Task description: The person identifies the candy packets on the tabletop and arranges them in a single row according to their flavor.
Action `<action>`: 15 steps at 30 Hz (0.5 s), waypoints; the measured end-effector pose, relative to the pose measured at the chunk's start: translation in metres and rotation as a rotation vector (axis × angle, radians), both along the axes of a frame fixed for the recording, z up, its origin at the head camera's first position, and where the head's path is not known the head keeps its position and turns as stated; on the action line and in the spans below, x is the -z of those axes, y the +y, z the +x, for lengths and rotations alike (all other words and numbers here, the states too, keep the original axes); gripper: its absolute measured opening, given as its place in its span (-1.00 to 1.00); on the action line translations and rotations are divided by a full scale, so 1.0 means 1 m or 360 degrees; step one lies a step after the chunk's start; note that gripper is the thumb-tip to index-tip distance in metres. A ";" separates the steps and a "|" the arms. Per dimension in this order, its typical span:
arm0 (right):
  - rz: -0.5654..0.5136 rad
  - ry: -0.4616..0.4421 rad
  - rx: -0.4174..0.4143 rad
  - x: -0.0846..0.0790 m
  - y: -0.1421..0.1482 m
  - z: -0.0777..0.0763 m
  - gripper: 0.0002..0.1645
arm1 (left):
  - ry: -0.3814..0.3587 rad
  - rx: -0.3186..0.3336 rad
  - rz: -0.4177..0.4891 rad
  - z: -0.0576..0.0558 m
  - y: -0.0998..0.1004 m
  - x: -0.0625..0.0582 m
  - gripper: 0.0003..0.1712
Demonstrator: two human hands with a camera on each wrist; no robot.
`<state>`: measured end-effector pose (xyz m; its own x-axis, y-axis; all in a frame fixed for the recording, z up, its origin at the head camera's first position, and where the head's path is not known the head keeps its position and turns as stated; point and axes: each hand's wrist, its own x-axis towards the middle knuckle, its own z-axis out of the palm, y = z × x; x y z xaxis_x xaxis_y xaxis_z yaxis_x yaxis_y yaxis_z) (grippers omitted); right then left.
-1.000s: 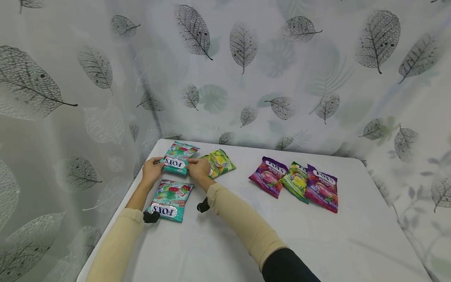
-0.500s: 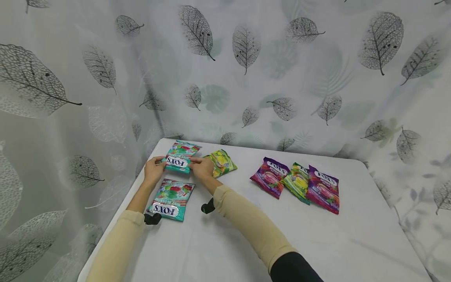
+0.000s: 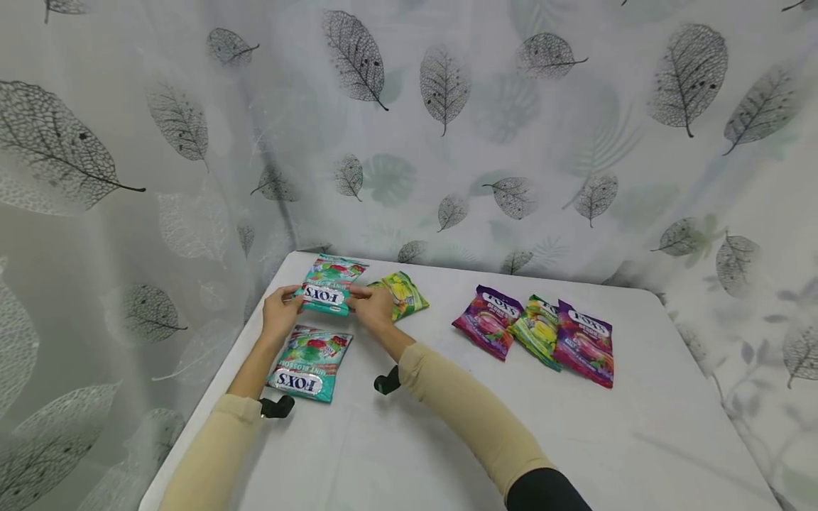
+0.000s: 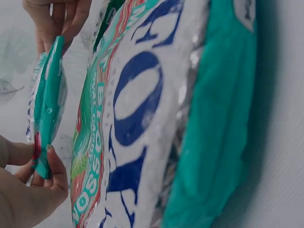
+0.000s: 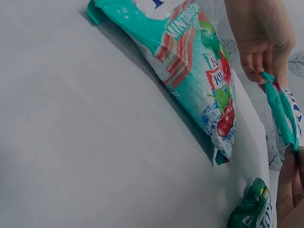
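My left hand (image 3: 281, 312) and right hand (image 3: 373, 305) hold a teal Fox's candy bag (image 3: 327, 294) between them at the table's far left corner, each pinching one of its near corners. In the left wrist view, the left hand's fingertips (image 4: 50, 151) grip one corner of that bag, seen edge-on. A second teal candy bag (image 3: 311, 363) lies flat nearer me, below the hands, and fills much of the left wrist view. Just right of my right hand lies a yellow-green candy bag (image 3: 402, 294), partly hidden by the hand.
Toward the right lie two purple candy bags, one to the left (image 3: 488, 321) and one to the right (image 3: 584, 344), with a yellow-green bag (image 3: 538, 331) between them. The white table (image 3: 409, 454) meets a leaf-patterned curtain (image 3: 486, 142) behind and at the left.
Both hands and the held candy bag shift slightly to the right. My right forearm swings a little rightward. The other bags stay where they lie.
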<state>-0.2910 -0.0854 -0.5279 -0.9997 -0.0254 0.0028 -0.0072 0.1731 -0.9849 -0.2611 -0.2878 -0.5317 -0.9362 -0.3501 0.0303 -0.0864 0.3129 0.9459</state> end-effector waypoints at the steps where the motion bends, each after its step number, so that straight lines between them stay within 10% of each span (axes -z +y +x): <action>1: -0.0010 -0.0002 -0.0004 0.001 0.001 0.001 -0.76 | -0.0002 -0.0001 -0.0002 0.001 0.001 0.000 -0.57; 15: -0.0127 0.0020 0.0029 0.001 0.019 0.022 -0.73 | 0.0074 -0.0012 -0.0062 0.021 0.022 0.000 -0.58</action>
<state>-0.2688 -0.0660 -0.5288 -0.9998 -0.0063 0.0169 -0.0174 0.0944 -0.9954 -0.2401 -0.2660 -0.5318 -0.9308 -0.3548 0.0877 -0.0449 0.3493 0.9359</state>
